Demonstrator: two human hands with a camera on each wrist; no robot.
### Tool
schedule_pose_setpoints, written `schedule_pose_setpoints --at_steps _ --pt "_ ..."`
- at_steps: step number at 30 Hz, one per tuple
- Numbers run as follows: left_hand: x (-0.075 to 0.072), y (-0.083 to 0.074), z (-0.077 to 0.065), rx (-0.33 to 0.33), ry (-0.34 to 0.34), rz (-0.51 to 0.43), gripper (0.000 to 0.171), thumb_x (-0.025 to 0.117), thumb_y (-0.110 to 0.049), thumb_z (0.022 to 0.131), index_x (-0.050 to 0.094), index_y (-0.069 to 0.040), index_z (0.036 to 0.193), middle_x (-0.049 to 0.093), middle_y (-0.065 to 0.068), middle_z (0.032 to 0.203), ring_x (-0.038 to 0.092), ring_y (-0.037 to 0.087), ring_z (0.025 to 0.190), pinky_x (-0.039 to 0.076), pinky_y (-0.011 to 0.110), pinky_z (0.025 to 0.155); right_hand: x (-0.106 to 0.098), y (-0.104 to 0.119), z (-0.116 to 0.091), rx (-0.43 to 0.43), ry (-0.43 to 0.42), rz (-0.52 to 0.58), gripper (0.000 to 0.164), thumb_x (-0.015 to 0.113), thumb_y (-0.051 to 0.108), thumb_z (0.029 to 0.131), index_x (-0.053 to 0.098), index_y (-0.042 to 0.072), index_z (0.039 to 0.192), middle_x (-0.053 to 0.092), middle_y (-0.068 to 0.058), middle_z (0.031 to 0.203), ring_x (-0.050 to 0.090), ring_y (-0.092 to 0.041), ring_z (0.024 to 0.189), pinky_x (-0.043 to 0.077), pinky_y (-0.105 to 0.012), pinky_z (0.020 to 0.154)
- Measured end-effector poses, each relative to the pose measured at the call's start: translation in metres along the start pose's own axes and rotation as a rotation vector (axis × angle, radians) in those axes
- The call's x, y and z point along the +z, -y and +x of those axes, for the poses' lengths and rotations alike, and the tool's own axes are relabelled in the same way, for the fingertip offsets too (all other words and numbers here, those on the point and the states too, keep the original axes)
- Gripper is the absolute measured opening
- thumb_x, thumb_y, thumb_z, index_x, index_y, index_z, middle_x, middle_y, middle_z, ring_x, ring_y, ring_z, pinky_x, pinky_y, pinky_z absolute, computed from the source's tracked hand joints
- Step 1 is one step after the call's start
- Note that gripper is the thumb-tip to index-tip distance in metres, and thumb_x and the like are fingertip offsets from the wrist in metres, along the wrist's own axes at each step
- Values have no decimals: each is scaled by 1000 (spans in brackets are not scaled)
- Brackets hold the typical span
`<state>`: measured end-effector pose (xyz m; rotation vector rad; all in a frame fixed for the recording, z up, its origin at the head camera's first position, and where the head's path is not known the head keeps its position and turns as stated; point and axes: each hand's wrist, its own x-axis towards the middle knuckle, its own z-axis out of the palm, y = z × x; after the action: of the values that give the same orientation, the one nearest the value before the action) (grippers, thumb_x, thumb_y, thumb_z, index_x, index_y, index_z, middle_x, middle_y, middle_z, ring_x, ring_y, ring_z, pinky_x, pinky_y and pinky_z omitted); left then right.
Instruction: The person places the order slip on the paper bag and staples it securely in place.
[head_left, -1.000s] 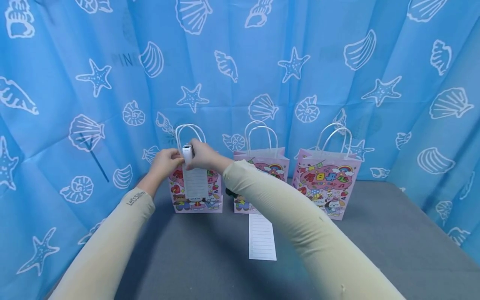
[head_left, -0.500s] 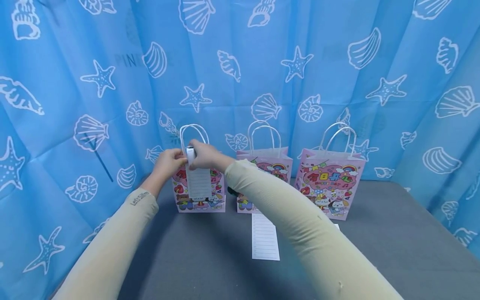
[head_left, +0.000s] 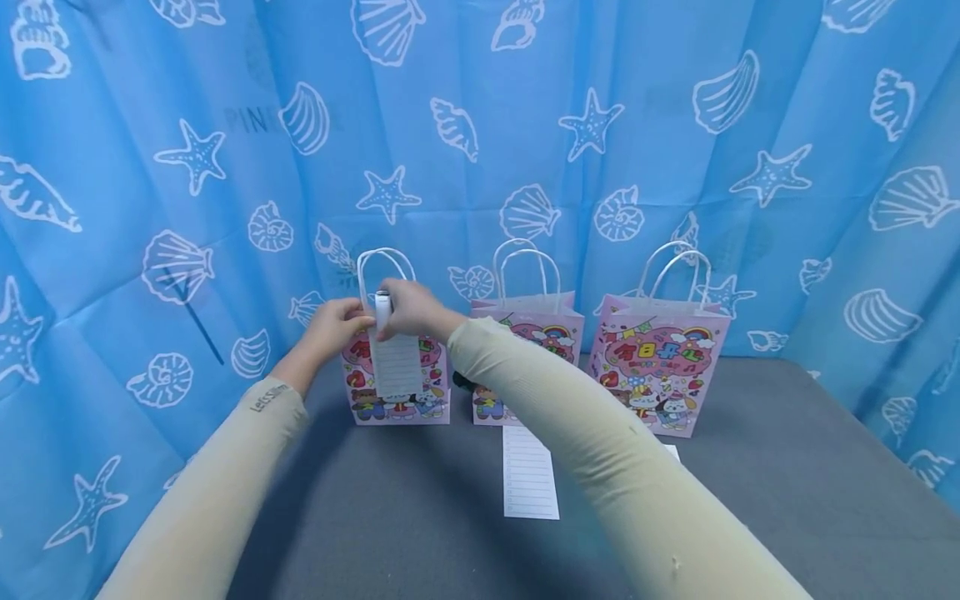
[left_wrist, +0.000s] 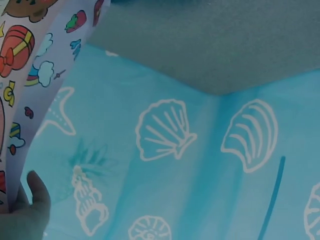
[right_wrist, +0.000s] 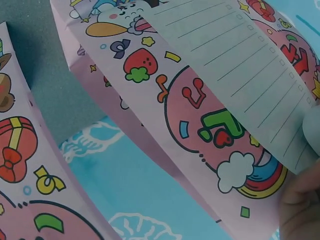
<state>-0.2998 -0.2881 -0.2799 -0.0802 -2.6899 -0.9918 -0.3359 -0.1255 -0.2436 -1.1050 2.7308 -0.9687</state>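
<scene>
At the left stands a pink cartoon-printed paper gift bag (head_left: 360, 379) with white handles. A lined white checklist sheet (head_left: 398, 367) lies upright against its front. My left hand (head_left: 332, 327) pinches the bag's upper left edge; in the left wrist view the left thumb (left_wrist: 37, 192) shows at that edge. My right hand (head_left: 412, 311) grips a small white stapler-like tool (head_left: 383, 312) at the sheet's top and the bag's rim. Only a rounded white part of that tool (right_wrist: 312, 129) shows in the right wrist view; its jaws are hidden.
Two matching bags, one in the middle (head_left: 551, 311) and one at the right (head_left: 660, 358), stand on the grey table (head_left: 420, 500). Another lined sheet (head_left: 528, 475) lies before the middle bag, partly behind my right arm. A blue shell-print curtain (head_left: 465, 175) hangs behind.
The head view has shifted slightly. The white tool looks turned a little, its face now narrower than one second ago. Both hands otherwise keep their places at the bag's top.
</scene>
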Motion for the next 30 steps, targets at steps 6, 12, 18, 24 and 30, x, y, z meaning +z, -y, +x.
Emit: schedule_pose_setpoints --at_steps 6,12,18,24,30 --pt "-3 2 0 9 43 -22 19 55 -18 101 57 0 92 61 14 87 53 22 74 43 32 64 2 1 0 0 -10 -5 54 84 9 74 56 4 119 64 -7 100 62 -18 86 52 -26 70" --pt "-2 3 0 11 53 -26 22 53 -19 101 54 -1 89 58 12 83 50 20 71 41 32 62 2 1 -2 1 -12 -20 56 83 10 76 55 4 123 63 -8 102 62 -19 86 52 -26 69" --pt "-2 2 1 23 63 -29 22 52 -18 102 53 -1 88 56 11 82 49 20 70 41 33 62 5 -1 -4 -2 -52 -22 54 83 9 75 55 4 122 63 -8 101 62 -19 84 52 -26 68" --pt "-4 1 2 35 73 -25 22 48 -16 103 52 0 89 55 12 82 47 20 70 40 33 63 14 -1 -5 -23 -129 -47 46 80 11 78 58 6 118 65 -6 98 61 -18 81 50 -25 67" --pt "-2 1 1 22 57 5 24 48 -17 104 49 -2 85 51 11 80 45 21 69 39 35 63 17 -1 -5 -15 -147 -81 53 81 14 78 56 5 125 65 -7 99 61 -18 81 50 -26 67"
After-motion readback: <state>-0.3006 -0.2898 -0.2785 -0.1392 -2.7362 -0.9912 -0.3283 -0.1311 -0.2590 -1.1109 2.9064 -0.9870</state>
